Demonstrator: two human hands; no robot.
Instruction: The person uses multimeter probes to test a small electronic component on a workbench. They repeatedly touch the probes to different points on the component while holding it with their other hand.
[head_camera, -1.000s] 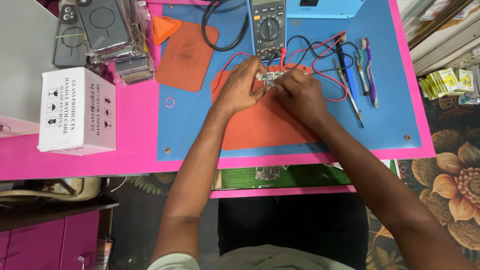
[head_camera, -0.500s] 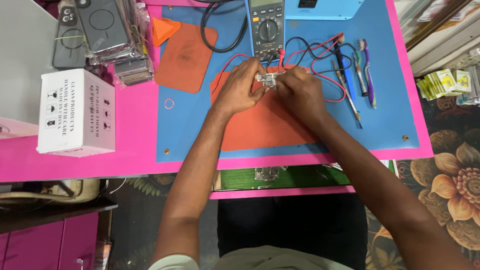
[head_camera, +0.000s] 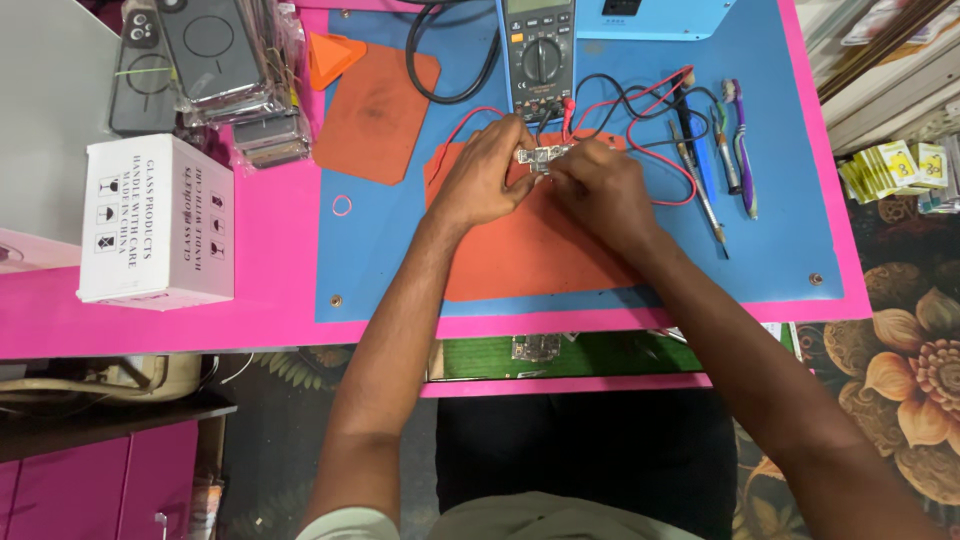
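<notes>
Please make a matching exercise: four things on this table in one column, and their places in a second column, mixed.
1. white box
2. multimeter
3. small metal part
4. toothbrush

a. between the left hand and right hand
b. right part of the blue mat
c. pink table, left
d. top of the mat, middle

Pairs: 1-c, 2-d, 3-a, 4-b

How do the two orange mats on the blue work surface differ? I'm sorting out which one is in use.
The large orange mat lies under both hands, the left hand and right hand holding a small metal circuit part above it; the small orange mat lies bare, apart to its left. The large one is wider and nearer the table's front edge; the small one is tilted. Both are flat, rectangular and the same orange.
</notes>
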